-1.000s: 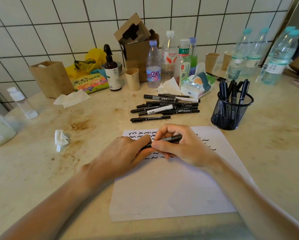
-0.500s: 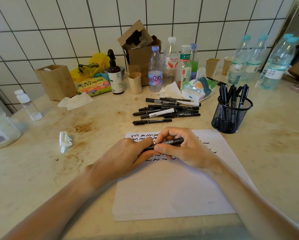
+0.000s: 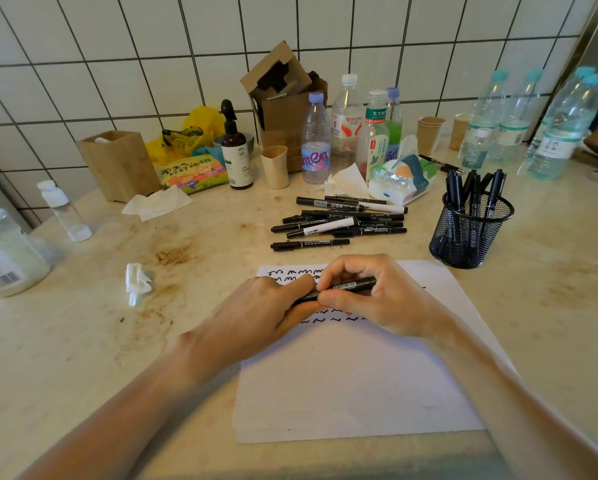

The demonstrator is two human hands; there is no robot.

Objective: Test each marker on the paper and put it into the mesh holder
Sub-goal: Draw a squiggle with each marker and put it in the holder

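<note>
Black marker (image 3: 346, 287): held over the top of the paper (image 3: 359, 375), long axis running roughly left to right, tilted a bit up toward the right end.
Which hand is where: left hand (image 3: 259, 317) has the left end, right hand (image 3: 380, 299) has the middle and right part, so both are on it, fingertips nearly touching each other.
Fingers: both hands curled round the marker barrel, pinching it; looks to me like the cap is getting pulled off or pushed on, can't tell which.
Paper: squiggle rows along the top edge, partly hidden under the hands.
Mesh holder (image 3: 470, 233): up and to the right of the right hand, near the paper's far corner, already several pens standing in it. Right hand is clearly the nearer one for the drop.
Marker pile (image 3: 339, 220): just beyond the paper, plenty not yet tested.
</note>
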